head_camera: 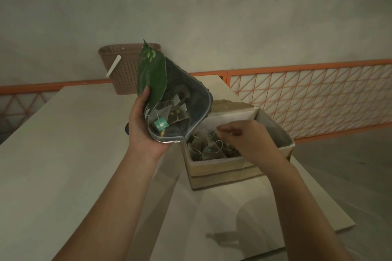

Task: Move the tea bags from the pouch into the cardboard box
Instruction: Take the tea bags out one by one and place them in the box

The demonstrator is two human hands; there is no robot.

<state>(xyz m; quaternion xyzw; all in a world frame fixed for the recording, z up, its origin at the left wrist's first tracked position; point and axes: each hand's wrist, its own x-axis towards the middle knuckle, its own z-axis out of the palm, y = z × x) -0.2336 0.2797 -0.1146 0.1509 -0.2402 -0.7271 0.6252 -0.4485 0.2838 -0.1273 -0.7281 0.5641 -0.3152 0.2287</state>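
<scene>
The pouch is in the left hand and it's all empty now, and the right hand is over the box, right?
Not quite. The pouch in the left hand is not empty: the head view shows tea bags inside. The right hand is over the box.

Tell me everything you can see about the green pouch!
The pouch is a glossy dark green bag with pale leaf pictures near its upper corner and a silvery inside. Its mouth is open, with a zip strip along the rim, and faces the camera, just above the near left corner of the cardboard box. It is held up off the table, tilted. The left hand grips it from the side and underneath. Several tea bags still lie inside, one showing a small teal tag.
</scene>
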